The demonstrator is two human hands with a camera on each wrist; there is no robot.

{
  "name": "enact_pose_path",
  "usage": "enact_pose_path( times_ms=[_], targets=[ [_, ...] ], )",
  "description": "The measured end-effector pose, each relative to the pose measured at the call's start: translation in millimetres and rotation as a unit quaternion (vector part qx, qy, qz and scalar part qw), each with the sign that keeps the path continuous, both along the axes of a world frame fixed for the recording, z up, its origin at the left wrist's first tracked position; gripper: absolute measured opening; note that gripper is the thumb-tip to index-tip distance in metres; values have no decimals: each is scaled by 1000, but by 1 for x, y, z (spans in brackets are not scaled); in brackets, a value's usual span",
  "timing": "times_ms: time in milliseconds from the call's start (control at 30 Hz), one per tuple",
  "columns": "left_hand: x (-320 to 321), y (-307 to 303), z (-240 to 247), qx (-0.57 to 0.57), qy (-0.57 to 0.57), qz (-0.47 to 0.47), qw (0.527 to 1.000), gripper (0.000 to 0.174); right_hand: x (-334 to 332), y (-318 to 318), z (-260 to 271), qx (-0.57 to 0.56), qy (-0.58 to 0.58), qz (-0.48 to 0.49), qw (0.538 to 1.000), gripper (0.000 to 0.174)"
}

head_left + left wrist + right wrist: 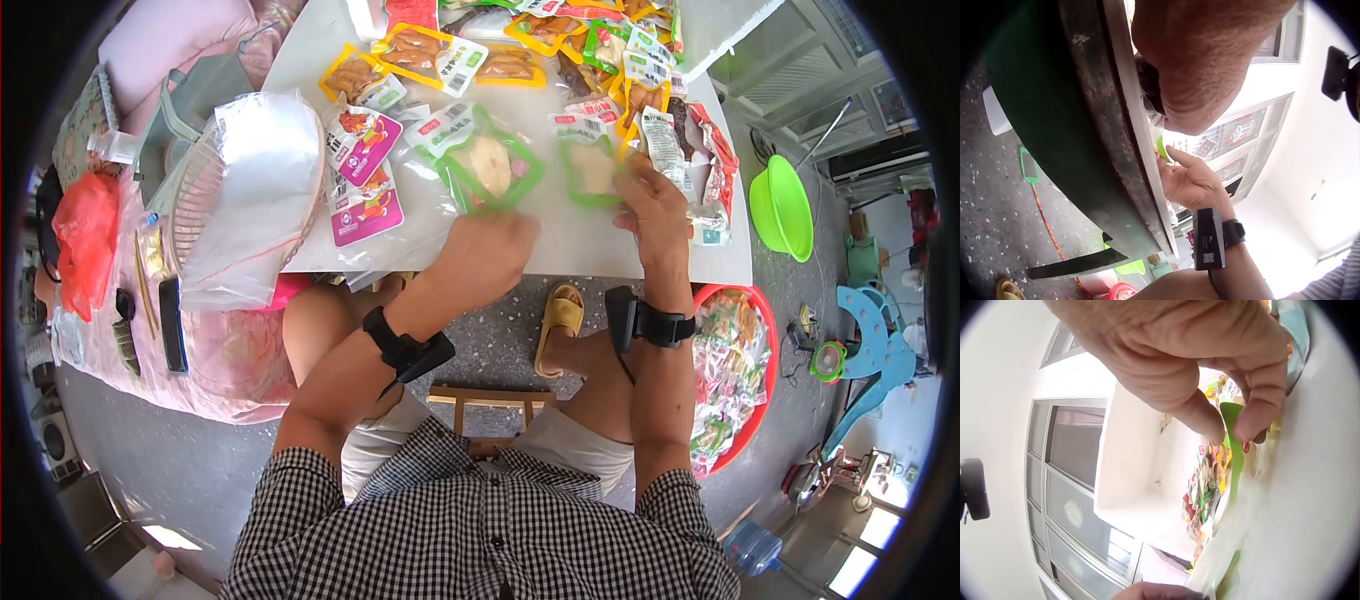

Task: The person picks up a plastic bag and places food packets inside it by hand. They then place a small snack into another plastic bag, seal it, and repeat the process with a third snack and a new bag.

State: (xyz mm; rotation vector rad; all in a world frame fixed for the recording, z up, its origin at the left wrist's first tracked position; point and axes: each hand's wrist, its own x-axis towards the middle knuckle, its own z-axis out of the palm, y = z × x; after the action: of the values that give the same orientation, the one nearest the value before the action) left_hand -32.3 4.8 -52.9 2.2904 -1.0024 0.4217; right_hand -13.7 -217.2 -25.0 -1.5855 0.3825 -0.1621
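My right hand (pixel 655 205) pinches a green-edged food packet (pixel 590 170) by its right edge, close over the white tabletop. In the right wrist view, thumb and fingertips close on the packet's green border (pixel 1232 447). My left hand (pixel 490 258) is curled at the near edge of a clear plastic bag (pixel 418 205), gripping it; its fingertips are hidden under the hand. Inside the bag lies another green-edged packet (pixel 490 165) with pale contents. Two pink-and-white packets (pixel 367 205) lie left of the bag.
Yellow-edged packets (pixel 430 55) and others pile along the table's far side. A pink basket (pixel 190 215) holding clear bags (pixel 255 170) stands left. On the floor at right, a red tub (pixel 768 370) holds many packets. A green basin (pixel 780 208) stands beyond the table's right edge.
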Motion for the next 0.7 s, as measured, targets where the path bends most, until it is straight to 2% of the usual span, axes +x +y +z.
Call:
enact_pose_path(
  times_ms=[100,300,400,533,567,700],
  targets=[
    [-1,-3,0,-2,1,17,1000,10,1,7,-6,-40,-31,42,998,25],
    [-2,-6,-2,-24,31,58,998,9,-4,-23,7,127,-166,23,978,18],
    [-2,-11,0,-99,9,86,991,8,-19,-36,36,240,-119,12,963,15],
    [1,-15,4,-183,8,88,979,7,-32,-72,24,176,-18,232,956,17],
    [2,-15,3,-184,8,88,979,7,-34,-74,20,125,10,230,965,17],
    [2,-16,5,-162,-25,85,983,8,-31,-53,19,97,12,207,973,16]
  ],
)
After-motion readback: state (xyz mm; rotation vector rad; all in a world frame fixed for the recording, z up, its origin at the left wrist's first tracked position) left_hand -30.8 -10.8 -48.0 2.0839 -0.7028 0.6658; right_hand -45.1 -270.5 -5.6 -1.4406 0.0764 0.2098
